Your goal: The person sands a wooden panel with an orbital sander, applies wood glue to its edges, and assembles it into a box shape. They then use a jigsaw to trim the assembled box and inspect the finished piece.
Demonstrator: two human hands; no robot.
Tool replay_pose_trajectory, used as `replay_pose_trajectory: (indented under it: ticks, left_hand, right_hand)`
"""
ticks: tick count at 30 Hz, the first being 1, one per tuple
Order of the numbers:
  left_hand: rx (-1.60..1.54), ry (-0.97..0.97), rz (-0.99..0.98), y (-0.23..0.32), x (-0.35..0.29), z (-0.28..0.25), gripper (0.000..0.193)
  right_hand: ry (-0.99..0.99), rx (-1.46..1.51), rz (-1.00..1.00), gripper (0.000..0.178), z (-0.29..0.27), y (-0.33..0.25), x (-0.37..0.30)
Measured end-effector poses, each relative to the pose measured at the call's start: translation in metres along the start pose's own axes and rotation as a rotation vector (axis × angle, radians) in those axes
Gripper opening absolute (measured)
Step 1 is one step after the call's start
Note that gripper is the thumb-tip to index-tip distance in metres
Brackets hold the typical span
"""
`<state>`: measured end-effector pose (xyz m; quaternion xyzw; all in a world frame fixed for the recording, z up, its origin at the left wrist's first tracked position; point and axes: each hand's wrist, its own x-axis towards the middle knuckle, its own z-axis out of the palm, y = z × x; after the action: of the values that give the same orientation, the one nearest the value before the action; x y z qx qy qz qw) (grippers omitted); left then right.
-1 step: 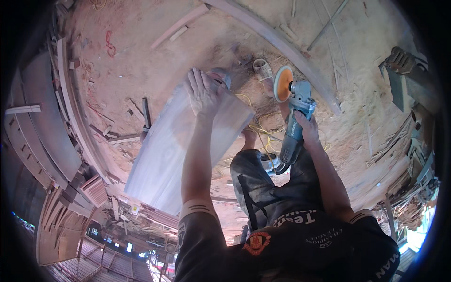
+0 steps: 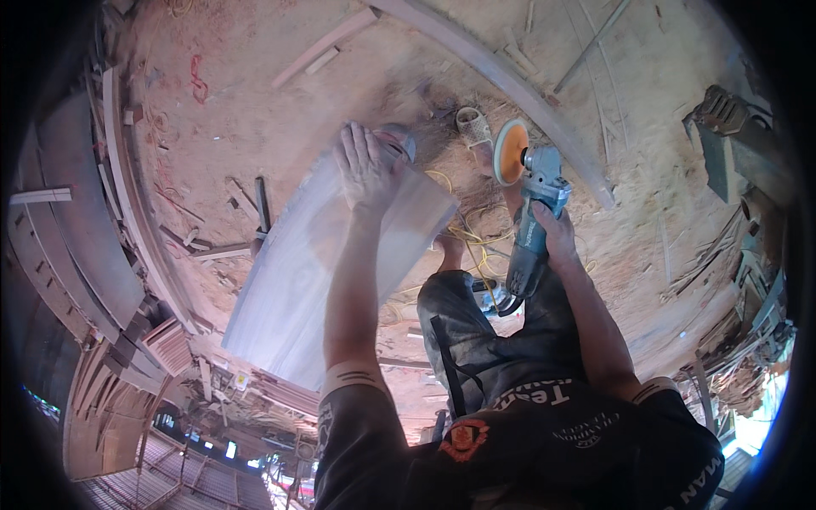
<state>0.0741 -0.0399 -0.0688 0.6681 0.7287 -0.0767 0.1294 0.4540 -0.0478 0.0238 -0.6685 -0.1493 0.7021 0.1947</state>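
Observation:
My left hand [image 2: 367, 166] lies flat on the far end of a wide pale wooden board [image 2: 293, 263], its fingers stretched out. The board slants across the left of my legs. Just past my fingers, a rounded grey object [image 2: 399, 138] with a reddish patch shows beside the board's end; its kind is unclear. In my right hand [image 2: 557, 234] is a teal angle grinder [image 2: 529, 242], held by its body. Its round sanding disc [image 2: 511, 152], orange with a pale rim, is raised and apart from the board. Whether it spins cannot be seen.
A yellow cord [image 2: 476, 238] loops between the board and the grinder. Beyond the disc a long timber [image 2: 527, 93] crosses the dusty floor, near a perforated shoe [image 2: 473, 126]. Curved planks [image 2: 127, 195] stand at the left. A dark metal machine or block [image 2: 727, 127] sits at the right.

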Motion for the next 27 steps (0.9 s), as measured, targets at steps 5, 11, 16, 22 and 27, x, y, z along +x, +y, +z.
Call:
replay_pose_trajectory:
  ticks: [5,11,16,22,27]
  left_hand:
    - [0.033,-0.025,-0.103,-0.022,-0.008,-0.006,0.094]
    - [0.149,-0.152,0.092,-0.024,-0.050,0.001,0.094]
    - [0.063,0.031,-0.134,-0.094,-0.160,-0.028,0.090]
    - [0.125,0.148,-0.441,-0.191,-0.354,-0.089,0.088]
    - [0.232,0.096,-0.711,-0.163,-0.463,-0.106,0.088]
  right_hand:
    - [-0.048,-0.012,-0.068,0.051,0.001,0.011,-0.025]
    - [-0.117,0.067,-0.106,0.050,0.008,0.049,-0.065]
    - [-0.115,0.135,-0.158,0.046,0.017,0.084,-0.112]
    - [-0.125,0.021,-0.209,0.042,0.032,0.125,-0.162]
    - [-0.207,-0.039,-0.156,0.042,0.025,0.133,-0.193]
